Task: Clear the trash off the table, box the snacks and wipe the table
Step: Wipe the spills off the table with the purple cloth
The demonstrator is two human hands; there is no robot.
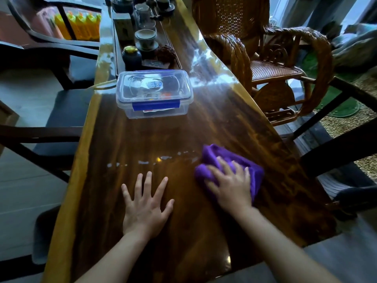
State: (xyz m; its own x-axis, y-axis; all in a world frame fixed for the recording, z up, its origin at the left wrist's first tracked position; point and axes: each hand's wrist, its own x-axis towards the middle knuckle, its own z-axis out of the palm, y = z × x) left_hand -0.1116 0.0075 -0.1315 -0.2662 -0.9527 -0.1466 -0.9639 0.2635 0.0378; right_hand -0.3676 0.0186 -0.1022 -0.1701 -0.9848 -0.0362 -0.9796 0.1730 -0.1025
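A long glossy dark wooden table [163,139] runs away from me. My right hand [230,184] presses a bunched purple cloth [251,170] flat on the table's right side. My left hand [145,205] rests palm down on the wood with fingers spread, holding nothing. A streak of wet drops [151,161] lies just beyond both hands. Farther up stands a clear plastic box [154,92] with its lid on and a blue clasp, snack packets visible inside.
A tea tray [142,37] with cups, jars and a pine cone fills the far end. A wicker rocking chair [275,64] stands to the right, dark chairs [51,111] to the left, orange bottles [79,25] behind them.
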